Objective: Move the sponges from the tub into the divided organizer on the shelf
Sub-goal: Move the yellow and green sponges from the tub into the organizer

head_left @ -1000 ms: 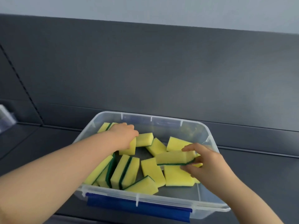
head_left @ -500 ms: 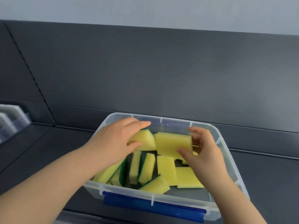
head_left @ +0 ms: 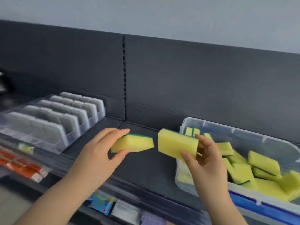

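**Two sponges in hand; organizer lies left of and beyond the left hand**

1. Left hand (head_left: pixel 99 153): fingers on top and thumb beneath, clamped on one end of the first sponge (head_left: pixel 132 143). The sponge is yellow foam with a green face along its upper far edge. Its long axis runs left to right, and the free end points at the other hand.
2. Right hand (head_left: pixel 209 164): thumb and fingers curled round the second sponge (head_left: pixel 177 145), which is held broad side toward me. It sits just beside the first sponge, with a narrow gap between them.
3. Shelf (head_left: pixel 146 168): dark deck beneath both hands.
4. Tub (head_left: pixel 243 129): clear plastic, to the right of and behind the right hand. Many loose sponges (head_left: pixel 263 161) remain inside.
5. Divided organizer (head_left: pixel 48 117): to the left of and beyond the left hand, well apart from the right. It has rows of upright grey dividers (head_left: pixel 71 122). I see no yellow in its slots, though the view is blurred.

Assessment: the left hand is the nearer one, so I expect its sponge to go in first, carried leftward and away. I judge the sponge will need tipping on edge to drop between the dividers.
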`<state>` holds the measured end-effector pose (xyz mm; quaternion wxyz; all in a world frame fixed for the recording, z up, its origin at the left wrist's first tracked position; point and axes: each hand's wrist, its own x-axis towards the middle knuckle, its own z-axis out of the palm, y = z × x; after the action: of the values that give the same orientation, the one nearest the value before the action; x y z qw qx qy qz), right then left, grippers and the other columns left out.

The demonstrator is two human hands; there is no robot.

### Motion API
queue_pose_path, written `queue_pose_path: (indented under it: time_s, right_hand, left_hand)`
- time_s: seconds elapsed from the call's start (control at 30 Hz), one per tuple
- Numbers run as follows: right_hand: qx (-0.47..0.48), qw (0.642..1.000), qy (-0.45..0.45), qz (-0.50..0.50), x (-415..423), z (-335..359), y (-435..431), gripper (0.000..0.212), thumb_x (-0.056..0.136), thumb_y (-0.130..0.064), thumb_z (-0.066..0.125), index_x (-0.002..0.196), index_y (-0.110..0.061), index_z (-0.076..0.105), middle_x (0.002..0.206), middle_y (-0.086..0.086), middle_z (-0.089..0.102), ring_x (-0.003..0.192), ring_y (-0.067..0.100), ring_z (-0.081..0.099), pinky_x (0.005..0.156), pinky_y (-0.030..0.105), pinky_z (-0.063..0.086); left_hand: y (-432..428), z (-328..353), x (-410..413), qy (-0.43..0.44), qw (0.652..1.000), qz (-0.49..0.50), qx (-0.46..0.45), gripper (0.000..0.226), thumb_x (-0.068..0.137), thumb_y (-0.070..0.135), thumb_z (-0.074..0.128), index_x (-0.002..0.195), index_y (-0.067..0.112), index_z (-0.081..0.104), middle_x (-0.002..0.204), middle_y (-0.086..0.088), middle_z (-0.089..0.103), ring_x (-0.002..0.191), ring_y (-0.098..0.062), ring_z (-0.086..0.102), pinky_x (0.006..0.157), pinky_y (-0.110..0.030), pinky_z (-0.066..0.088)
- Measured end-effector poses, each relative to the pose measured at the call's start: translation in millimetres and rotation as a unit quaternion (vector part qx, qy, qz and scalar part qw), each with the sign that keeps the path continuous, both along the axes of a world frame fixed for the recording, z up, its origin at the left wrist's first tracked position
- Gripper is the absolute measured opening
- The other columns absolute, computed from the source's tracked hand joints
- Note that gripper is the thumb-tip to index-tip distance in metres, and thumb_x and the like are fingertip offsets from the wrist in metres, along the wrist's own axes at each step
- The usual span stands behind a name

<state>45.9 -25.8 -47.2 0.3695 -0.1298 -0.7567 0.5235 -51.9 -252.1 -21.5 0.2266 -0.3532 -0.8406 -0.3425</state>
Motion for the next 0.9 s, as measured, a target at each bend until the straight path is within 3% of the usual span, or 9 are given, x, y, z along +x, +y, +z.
queue_pose_path:
  time_s: [0.1,0.27,0.4,0.57,0.63,0.73,0.9]
  right_hand:
    - [0.0,0.999,0.001,0.038,-21,-15,-59,0.048,0.074,-0.009,0.074,0.1,-0.046,0.055,0.093,-0.018,0.065,0.086,0.001,0.062,0.07,0.01,0.048]
    - [-0.011,0.996,-0.019,0.092,-50,-37,-138,0.05,0.075,-0.015,0.073,0.102,-0.053,0.053,0.096,-0.02,0.064,0.087,0.002,0.063,0.072,0.015,0.051]
    - [-0.021,0.993,-0.03,0.113,-79,-37,-175,0.043,0.075,-0.015,0.073,0.098,-0.047,0.057,0.098,-0.022,0.064,0.09,0.0,0.063,0.076,0.016,0.05]
    - [-0.044,0.989,-0.018,0.143,-130,-19,-204,0.033,0.075,-0.016,0.072,0.1,-0.033,0.059,0.097,-0.02,0.066,0.088,-0.001,0.064,0.072,0.009,0.048]
    - [-0.054,0.988,-0.004,0.148,-154,-12,-213,0.032,0.073,-0.022,0.071,0.101,-0.031,0.06,0.099,-0.018,0.067,0.088,-0.001,0.064,0.071,0.009,0.048]
    - [-0.075,0.988,0.019,0.137,-192,-7,-223,0.036,0.065,-0.03,0.069,0.1,-0.031,0.061,0.098,-0.017,0.068,0.087,-0.001,0.064,0.07,0.008,0.049]
    - [-0.077,0.991,0.044,0.103,-263,11,-232,0.031,0.063,-0.03,0.07,0.089,-0.045,0.062,0.092,-0.022,0.068,0.083,-0.005,0.064,0.062,0.003,0.045]
  left_hand:
    - [-67,-14,-5,-0.014,0.999,0.032,0.001,0.05,0.067,0.009,0.079,0.113,0.017,0.063,0.105,0.007,0.058,0.089,-0.001,0.05,0.078,-0.007,0.036]
    - [-150,-38,-14,-0.028,0.996,0.087,0.017,0.048,0.062,0.006,0.082,0.107,0.011,0.067,0.101,0.003,0.06,0.087,-0.002,0.051,0.078,-0.006,0.036]
    - [-193,-45,-29,-0.036,0.991,0.119,0.043,0.043,0.065,0.012,0.081,0.105,0.009,0.068,0.1,0.001,0.061,0.088,-0.005,0.053,0.077,-0.019,0.044]
    - [-228,-43,-63,-0.046,0.987,0.147,0.054,0.041,0.068,0.018,0.077,0.107,0.013,0.066,0.102,0.01,0.056,0.088,-0.002,0.052,0.077,-0.009,0.04]
    - [-239,-37,-85,-0.056,0.986,0.146,0.056,0.042,0.068,0.023,0.07,0.109,0.015,0.066,0.104,0.017,0.054,0.09,-0.001,0.052,0.08,-0.004,0.038]
    - [-253,-17,-136,-0.011,0.99,0.143,0.007,0.043,0.069,0.024,0.067,0.11,0.012,0.066,0.103,0.01,0.054,0.09,0.003,0.047,0.085,0.0,0.03]
    - [-277,28,-231,0.009,0.987,0.155,-0.039,0.045,0.074,0.028,0.067,0.118,0.02,0.061,0.108,0.013,0.052,0.094,0.004,0.047,0.085,0.001,0.029]
